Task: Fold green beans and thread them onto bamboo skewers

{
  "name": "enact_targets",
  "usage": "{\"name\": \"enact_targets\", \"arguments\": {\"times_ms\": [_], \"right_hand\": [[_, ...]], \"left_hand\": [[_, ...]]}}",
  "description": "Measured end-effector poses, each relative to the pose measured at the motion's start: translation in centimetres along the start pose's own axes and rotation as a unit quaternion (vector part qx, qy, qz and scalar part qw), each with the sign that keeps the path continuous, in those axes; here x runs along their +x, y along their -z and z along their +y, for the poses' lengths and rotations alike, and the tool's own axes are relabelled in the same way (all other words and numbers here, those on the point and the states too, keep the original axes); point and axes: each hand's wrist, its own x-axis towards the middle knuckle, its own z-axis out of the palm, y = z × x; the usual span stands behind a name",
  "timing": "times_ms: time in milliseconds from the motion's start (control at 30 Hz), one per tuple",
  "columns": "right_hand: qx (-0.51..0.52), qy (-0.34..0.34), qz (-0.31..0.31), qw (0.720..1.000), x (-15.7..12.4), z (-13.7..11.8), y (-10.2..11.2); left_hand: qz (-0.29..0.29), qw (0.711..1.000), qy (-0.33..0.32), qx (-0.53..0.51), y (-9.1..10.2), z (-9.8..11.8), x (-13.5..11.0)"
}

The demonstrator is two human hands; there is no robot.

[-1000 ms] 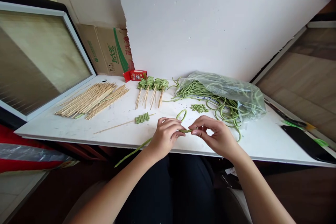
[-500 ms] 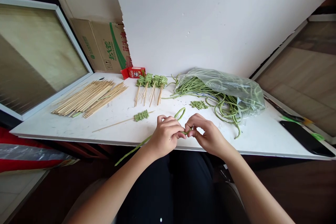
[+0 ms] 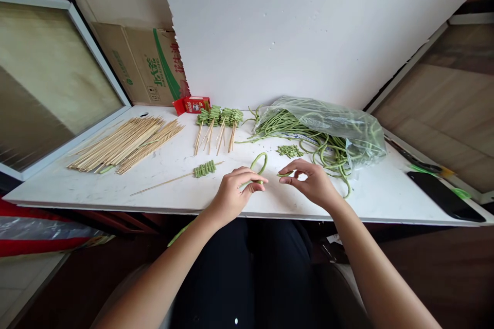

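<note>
My left hand (image 3: 235,193) is closed around a long green bean (image 3: 259,163) that loops up past my fingers; its tail (image 3: 178,235) hangs below the table edge. My right hand (image 3: 311,182) pinches a short broken-off bean piece (image 3: 284,174) between thumb and forefinger, a little apart from the left hand. Just left of my hands lies a skewer with bean pieces (image 3: 204,168) threaded on it.
A pile of bare bamboo skewers (image 3: 127,144) lies at the left of the white table (image 3: 96,185). Finished bean skewers (image 3: 218,121) and a red carton (image 3: 192,104) sit at the back. A plastic bag of long beans (image 3: 324,128), loose cut pieces (image 3: 289,151) and a black phone (image 3: 443,196) lie right.
My hands were together on the one bean; now they have moved apart, and a short piece has come off in my right hand. The view has shifted slightly.
</note>
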Motion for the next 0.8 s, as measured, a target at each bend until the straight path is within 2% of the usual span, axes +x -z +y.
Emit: {"name": "enact_targets", "arguments": {"times_ms": [100,200,267,367,467,500,600,633,700,800], "right_hand": [[-0.118,-0.027,-0.005,0.993,0.1,3.3,0.9],[-0.146,-0.038,-0.023,0.988,0.1,5.3,1.3],[-0.151,-0.027,-0.014,0.988,0.1,5.4,1.4],[-0.157,-0.026,0.055,0.986,0.2,3.4,1.8],[-0.112,-0.018,0.087,0.99,-0.2,-0.7,2.1],[-0.084,0.007,0.078,0.993,-0.4,-2.2,2.0],[-0.034,0.083,-0.033,0.995,-1.2,-5.9,0.9],[-0.038,0.102,-0.051,0.993,-1.4,-6.7,0.5],[-0.046,0.133,-0.055,0.989,-1.7,-7.4,-0.5],[-0.044,0.145,-0.045,0.987,-1.6,-7.1,-1.1]], "left_hand": [[0.029,0.999,0.009,-0.011,-0.1,-0.5,-0.1],[0.046,0.998,0.023,-0.023,-0.4,-0.8,-0.3],[0.048,0.998,0.026,-0.031,-0.6,-0.9,-0.4],[0.041,0.999,0.021,-0.02,-0.8,-0.8,-0.6],[0.038,0.999,-0.004,0.026,-1.1,-0.7,-0.7],[0.038,0.998,-0.021,0.048,-1.2,-0.7,-0.7],[0.027,0.99,-0.075,0.112,-1.5,-0.4,-0.8],[0.022,0.987,-0.086,0.132,-1.6,-0.3,-0.9],[0.015,0.982,-0.093,0.163,-1.7,0.0,-0.9],[0.013,0.979,-0.089,0.182,-1.6,0.4,-0.8]]}}
